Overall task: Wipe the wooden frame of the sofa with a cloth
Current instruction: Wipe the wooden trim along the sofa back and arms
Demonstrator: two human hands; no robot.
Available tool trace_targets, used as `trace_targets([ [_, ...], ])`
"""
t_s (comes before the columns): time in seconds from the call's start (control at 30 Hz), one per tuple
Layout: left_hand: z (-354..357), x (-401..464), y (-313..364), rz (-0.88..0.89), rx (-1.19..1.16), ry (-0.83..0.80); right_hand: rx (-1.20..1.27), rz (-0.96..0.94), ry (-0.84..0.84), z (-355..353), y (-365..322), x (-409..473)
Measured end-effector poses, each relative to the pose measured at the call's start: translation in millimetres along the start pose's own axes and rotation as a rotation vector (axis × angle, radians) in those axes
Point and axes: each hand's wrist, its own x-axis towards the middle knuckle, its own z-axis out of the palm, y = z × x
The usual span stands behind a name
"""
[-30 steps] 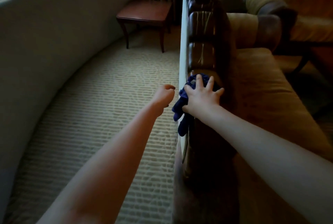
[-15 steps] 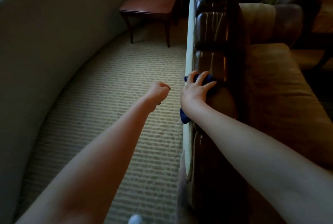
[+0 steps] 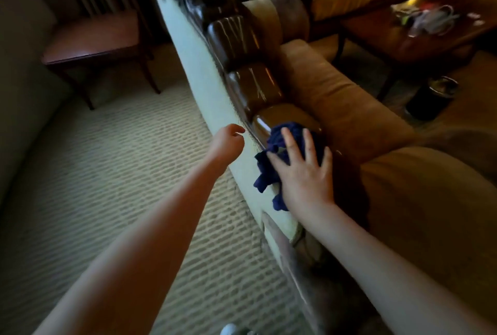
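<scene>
The sofa's glossy dark wooden frame [image 3: 250,84] runs along the top of its back, carved in rounded segments, from the centre up to the top of the view. A crumpled dark blue cloth [image 3: 279,146] lies on the nearest segment. My right hand [image 3: 304,170] presses flat on the cloth with fingers spread and straight. Part of the cloth hangs down over the pale back panel [image 3: 204,87] of the sofa. My left hand [image 3: 228,140] hovers beside that panel, fingers loosely curled, holding nothing.
Tan seat cushions [image 3: 349,108] lie to the right of the frame. A wooden side table [image 3: 91,41] stands on the ribbed carpet [image 3: 107,173] at the upper left. A coffee table [image 3: 430,27] with clutter and a dark bin [image 3: 435,97] are at the right.
My right hand has slid the cloth along the frame's top, its fingers now spread flat over it. The view has swung to the right. My left hand stays beside the back panel.
</scene>
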Motion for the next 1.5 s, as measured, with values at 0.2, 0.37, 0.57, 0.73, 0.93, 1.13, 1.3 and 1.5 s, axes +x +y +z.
trace_targets([
  [0.2, -9, -17, 0, 0.082, 0.009, -0.034, 0.158, 0.303, 0.005, -12, 22, -23],
  [0.37, -2, -16, -2, 0.154, 0.02, -0.043, 0.115, 0.422, 0.013, -10, -4, 5],
  [0.57, 8, 17, 11, 0.168, 0.022, -0.029, 0.067, 0.466, 0.028, -11, -6, 45],
  [0.73, 17, 59, 27, 0.246, 0.058, 0.124, 0.285, 0.47, -0.034, -18, 27, 111],
  [0.93, 4, 114, 50, 0.365, 0.0, 0.404, 0.572, 0.367, -0.302, -3, 51, 203],
  [1.13, -11, 147, 62, 0.302, -0.057, 0.511, 0.897, 0.463, -0.124, -4, 28, 260],
  [1.3, 3, 150, 61, 0.277, -0.142, 0.579, 0.936, 0.395, -0.228, -6, 46, 273],
  [1.5, 17, 153, 64, 0.29, -0.233, 0.7, 0.807, 0.425, -0.204, 10, 44, 233],
])
